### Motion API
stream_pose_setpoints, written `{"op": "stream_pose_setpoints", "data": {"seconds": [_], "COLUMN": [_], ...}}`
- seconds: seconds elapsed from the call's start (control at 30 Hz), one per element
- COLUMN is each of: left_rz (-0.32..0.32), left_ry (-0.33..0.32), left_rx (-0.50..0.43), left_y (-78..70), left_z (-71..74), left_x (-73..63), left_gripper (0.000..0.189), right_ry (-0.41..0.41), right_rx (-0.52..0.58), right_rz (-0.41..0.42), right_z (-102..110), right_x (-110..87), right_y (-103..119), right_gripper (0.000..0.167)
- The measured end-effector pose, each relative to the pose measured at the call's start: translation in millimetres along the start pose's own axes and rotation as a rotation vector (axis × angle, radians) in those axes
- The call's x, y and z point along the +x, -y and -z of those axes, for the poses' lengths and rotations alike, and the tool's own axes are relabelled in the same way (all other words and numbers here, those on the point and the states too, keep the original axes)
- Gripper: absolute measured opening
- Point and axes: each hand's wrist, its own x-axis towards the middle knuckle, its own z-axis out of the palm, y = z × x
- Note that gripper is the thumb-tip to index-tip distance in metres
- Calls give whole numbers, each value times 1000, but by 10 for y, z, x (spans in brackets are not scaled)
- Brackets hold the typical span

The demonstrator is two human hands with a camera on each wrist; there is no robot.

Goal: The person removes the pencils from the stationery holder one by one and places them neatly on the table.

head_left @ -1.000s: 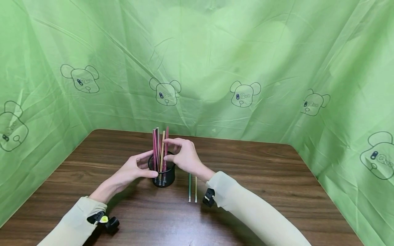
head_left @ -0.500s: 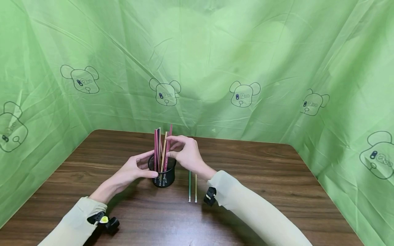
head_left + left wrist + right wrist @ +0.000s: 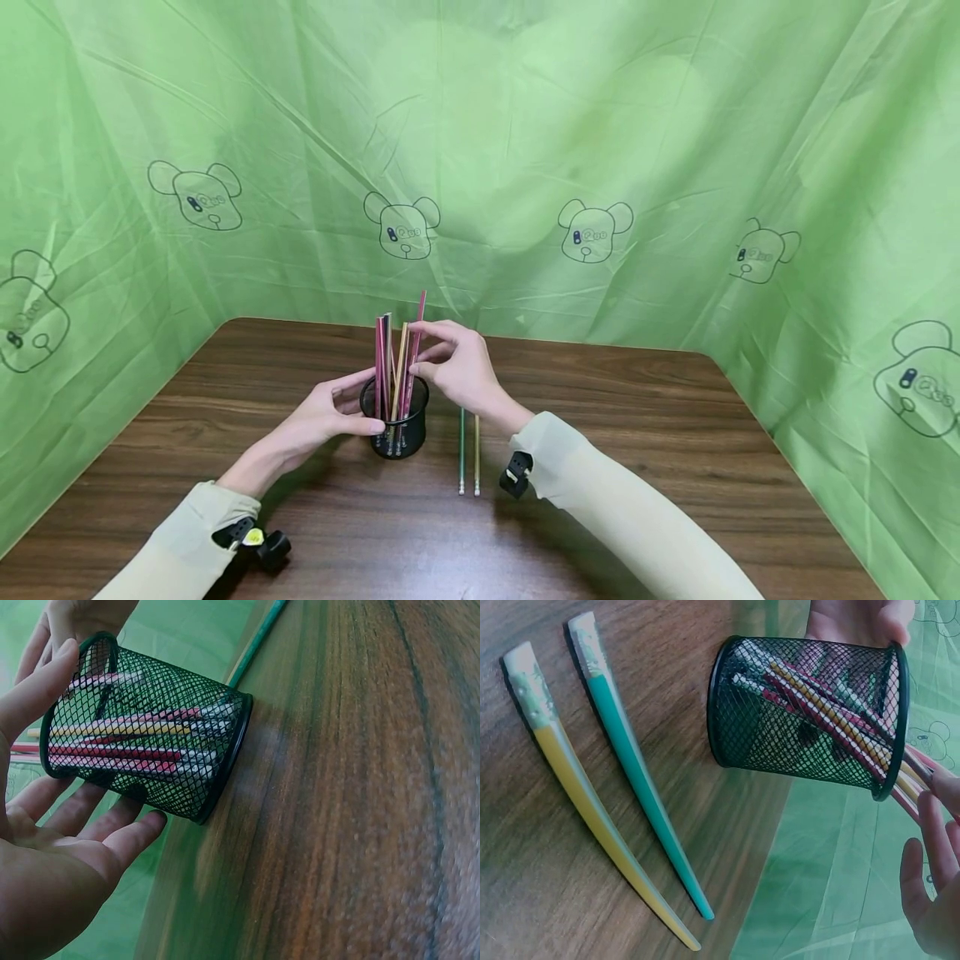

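Note:
A black mesh pencil cup (image 3: 405, 440) stands upright on the table with several pencils in it, mostly pink-red, one yellow (image 3: 400, 358). My left hand (image 3: 318, 414) holds the cup from the left, thumb at the near rim and fingers round the far side; the left wrist view shows these fingers (image 3: 112, 817) along the mesh. Between thumb and fingertips, my right hand (image 3: 467, 371) pinches a pink-red pencil (image 3: 422, 306), which rises above the others while its lower end stays inside the cup. In the right wrist view the right fingertips are partly cut off at the edge.
Right of the cup, a green pencil (image 3: 462, 458) and a yellow pencil (image 3: 592, 814) lie side by side on the wooden table (image 3: 637, 433), eraser ends towards me. Green cloth (image 3: 495, 125) hangs behind the table and along its sides.
My right hand has moved slightly up and right, and the pinched pink-red pencil has risen and come apart from the others at its top. The left hand and cup stay in place.

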Motion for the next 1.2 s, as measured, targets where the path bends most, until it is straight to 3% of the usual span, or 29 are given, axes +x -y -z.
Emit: {"op": "stream_pose_setpoints", "data": {"seconds": [0.67, 1.2], "left_rz": [-5, -3], "left_ry": [-13, -15], "left_rx": [1, -4], "left_y": [15, 20], "left_z": [-2, -5], "left_x": [-7, -2], "left_gripper": [91, 93], "right_ry": [18, 9], "right_rx": [8, 10], "right_rz": [37, 10], "right_z": [164, 340], "right_x": [22, -34], "right_y": [178, 272], "right_gripper": [69, 67]}}
